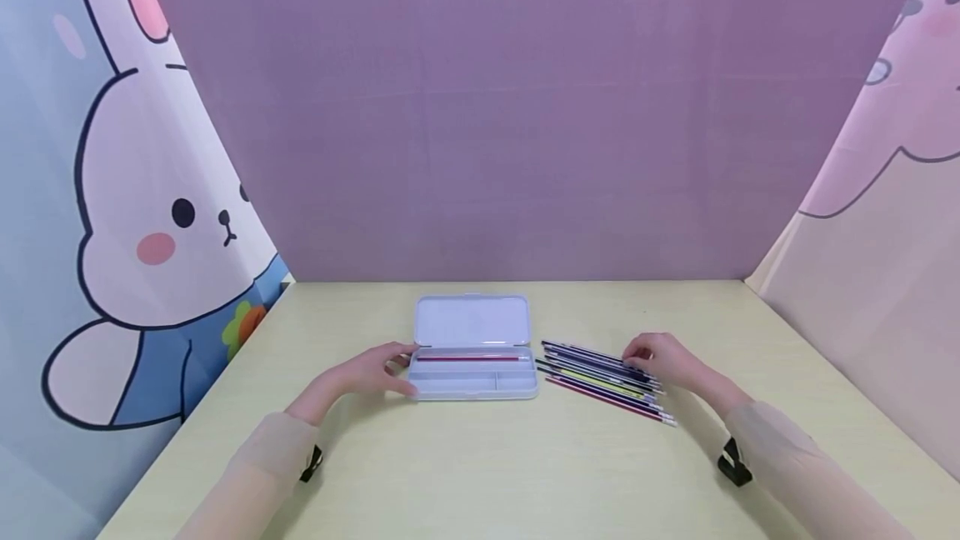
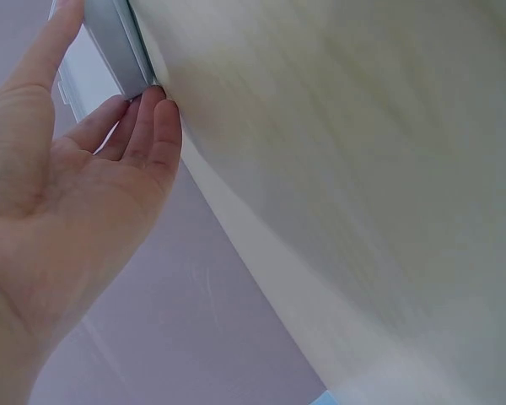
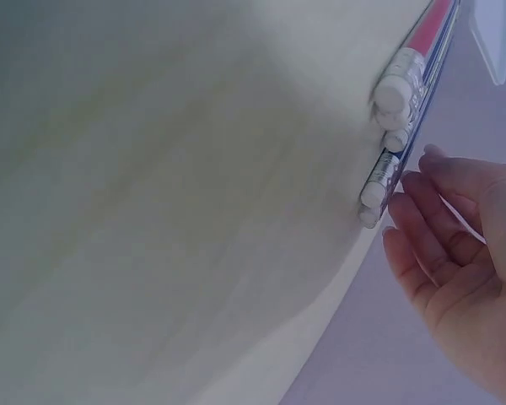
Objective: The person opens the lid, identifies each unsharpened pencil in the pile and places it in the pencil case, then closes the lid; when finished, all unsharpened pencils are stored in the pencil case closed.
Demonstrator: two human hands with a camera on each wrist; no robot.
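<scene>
Pencils (image 1: pixel 600 382) on pale tabletop (image 1: pixel 480 465) — purple backdrop (image 1: pixel 525 115), rabbit-print panel (image 1: pixel 135 148).

Straight ahead at twelve o'clock, I face a plain purple fabric wall (image 1: pixel 480 107), faintly creased, reaching down to the far edge of my pale yellow wood-grained desk (image 1: pixel 480 473). At ten o'clock hangs a light-blue cloth panel (image 1: pixel 30 273) printed with a large white cartoon rabbit (image 1: pixel 135 157); at two, a pink-and-cream printed panel (image 1: pixel 885 298). Soft light leaves blurred shadows on the desk.
</scene>
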